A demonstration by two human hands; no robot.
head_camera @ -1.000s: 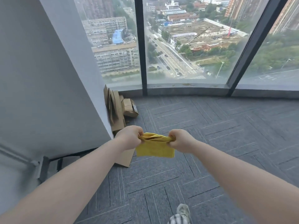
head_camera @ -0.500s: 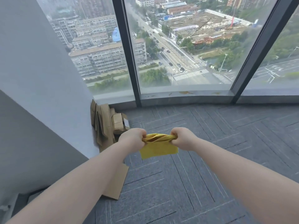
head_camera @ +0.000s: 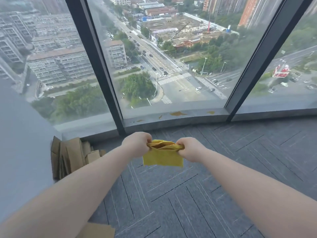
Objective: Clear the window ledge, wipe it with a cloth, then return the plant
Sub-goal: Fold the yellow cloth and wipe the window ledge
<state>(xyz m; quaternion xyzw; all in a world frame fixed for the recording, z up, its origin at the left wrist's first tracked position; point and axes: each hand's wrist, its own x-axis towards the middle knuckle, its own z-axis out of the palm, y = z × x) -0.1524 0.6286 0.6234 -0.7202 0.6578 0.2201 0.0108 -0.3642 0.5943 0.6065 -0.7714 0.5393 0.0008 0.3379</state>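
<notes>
A folded yellow cloth (head_camera: 163, 157) hangs in the air in front of me, stretched between both fists. My left hand (head_camera: 136, 143) grips its left end and my right hand (head_camera: 190, 148) grips its right end. Beyond them runs the low grey window ledge (head_camera: 197, 115) at the foot of tall glass panes. Yellowish stains or leaf bits (head_camera: 177, 113) lie on the ledge. No plant is in view.
Flattened cardboard boxes (head_camera: 68, 157) lean against the grey wall (head_camera: 20, 134) at the left, and a loose cardboard sheet (head_camera: 97, 231) lies on the grey carpet tiles (head_camera: 188, 194) near my left arm. Dark window frames (head_camera: 103, 74) rise from the ledge.
I have come closer to the window and the ledge now fills more of the view. Both hands keep the same grip on the cloth.
</notes>
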